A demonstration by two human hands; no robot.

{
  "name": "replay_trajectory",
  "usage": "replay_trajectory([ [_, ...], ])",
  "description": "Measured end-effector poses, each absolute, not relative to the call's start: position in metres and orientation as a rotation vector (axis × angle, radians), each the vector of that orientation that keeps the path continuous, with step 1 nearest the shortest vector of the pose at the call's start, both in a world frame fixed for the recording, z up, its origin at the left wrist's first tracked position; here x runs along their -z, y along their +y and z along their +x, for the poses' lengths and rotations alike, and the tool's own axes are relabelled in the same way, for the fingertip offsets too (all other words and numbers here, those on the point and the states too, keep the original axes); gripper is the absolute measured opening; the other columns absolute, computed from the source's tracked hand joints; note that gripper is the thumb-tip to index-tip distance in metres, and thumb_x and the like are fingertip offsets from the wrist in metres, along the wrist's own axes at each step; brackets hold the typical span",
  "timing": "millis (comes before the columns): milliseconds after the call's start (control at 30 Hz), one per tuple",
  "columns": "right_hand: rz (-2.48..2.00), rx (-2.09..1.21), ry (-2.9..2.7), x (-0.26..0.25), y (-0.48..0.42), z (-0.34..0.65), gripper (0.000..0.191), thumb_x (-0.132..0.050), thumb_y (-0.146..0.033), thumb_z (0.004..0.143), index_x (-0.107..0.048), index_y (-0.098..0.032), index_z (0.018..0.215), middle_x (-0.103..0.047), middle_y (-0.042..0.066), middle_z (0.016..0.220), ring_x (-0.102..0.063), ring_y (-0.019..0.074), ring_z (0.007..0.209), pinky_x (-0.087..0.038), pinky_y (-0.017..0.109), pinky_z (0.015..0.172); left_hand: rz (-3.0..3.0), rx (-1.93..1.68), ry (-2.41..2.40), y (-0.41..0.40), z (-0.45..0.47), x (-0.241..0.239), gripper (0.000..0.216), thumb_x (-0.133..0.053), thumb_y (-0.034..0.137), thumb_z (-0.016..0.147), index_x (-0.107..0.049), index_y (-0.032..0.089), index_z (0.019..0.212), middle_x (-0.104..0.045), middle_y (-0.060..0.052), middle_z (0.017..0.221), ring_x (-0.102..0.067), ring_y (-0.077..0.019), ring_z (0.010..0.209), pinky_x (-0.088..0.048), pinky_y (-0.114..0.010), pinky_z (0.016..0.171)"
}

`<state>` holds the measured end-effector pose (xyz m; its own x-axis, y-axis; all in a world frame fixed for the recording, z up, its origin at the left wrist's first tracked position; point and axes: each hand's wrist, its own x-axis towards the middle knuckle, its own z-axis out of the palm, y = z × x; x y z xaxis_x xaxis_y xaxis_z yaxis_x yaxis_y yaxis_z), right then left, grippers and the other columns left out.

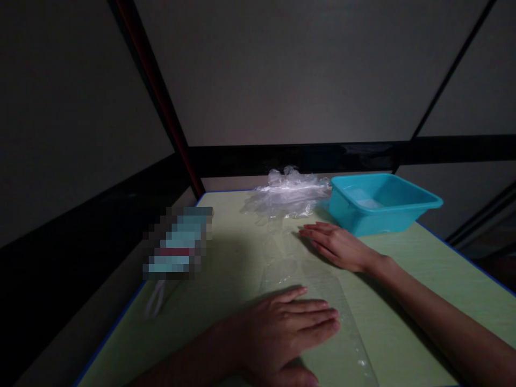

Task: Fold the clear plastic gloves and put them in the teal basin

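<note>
A blurred packet (179, 244) lies at the far left. My left hand (282, 328) rests flat, fingers straight and gripping nothing, on the clear plastic sheet (322, 293). My right hand (336, 244), equally flat, presses the sheet's far end beside the teal basin (379, 201).

One view only — a camera worn on the head, looking forward and down along the green table (226, 269) from its near end. The left hand (282, 328) lies close under the lens, the right hand (338, 247) a little farther off — the blue tub (382, 207) and the dark wall (302, 70) fill the far, upper part.
</note>
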<state>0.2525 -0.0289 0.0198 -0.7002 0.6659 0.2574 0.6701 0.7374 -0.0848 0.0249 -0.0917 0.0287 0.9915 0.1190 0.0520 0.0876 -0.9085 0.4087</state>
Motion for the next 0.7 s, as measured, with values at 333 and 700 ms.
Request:
replay_trajectory([
  [333, -0.857, -0.243, -2.699, -0.022, -0.034, 0.241, 0.038, -0.033, -0.02, 0.086, -0.044, -0.019, 0.123, -0.045, 0.006, 0.128, -0.037, 0.0191, 0.12, -0.029, 0.042, 0.1, 2.694, -0.08, 0.134, -0.094, 0.029, -0.03, 0.05, -0.028, 0.035, 0.088, -0.027, 0.011, 0.132, -0.026, -0.008, 0.138, -0.02, -0.0198, 0.128, -0.014, -0.042, 0.106],
  [700, -0.838, -0.401, -2.633, -0.019, -0.027, 0.249, 0.034, -0.029, -0.025, 0.09, -0.049, -0.022, 0.118, -0.047, 0.002, 0.127, -0.031, 0.0176, 0.123, -0.018, 0.045, 0.103, 2.704, -0.141, 0.118, -0.092, 0.028, -0.025, 0.051, -0.032, 0.033, 0.087, -0.025, 0.013, 0.133, -0.027, -0.007, 0.138, -0.02, -0.0184, 0.128, -0.014, -0.04, 0.106],
])
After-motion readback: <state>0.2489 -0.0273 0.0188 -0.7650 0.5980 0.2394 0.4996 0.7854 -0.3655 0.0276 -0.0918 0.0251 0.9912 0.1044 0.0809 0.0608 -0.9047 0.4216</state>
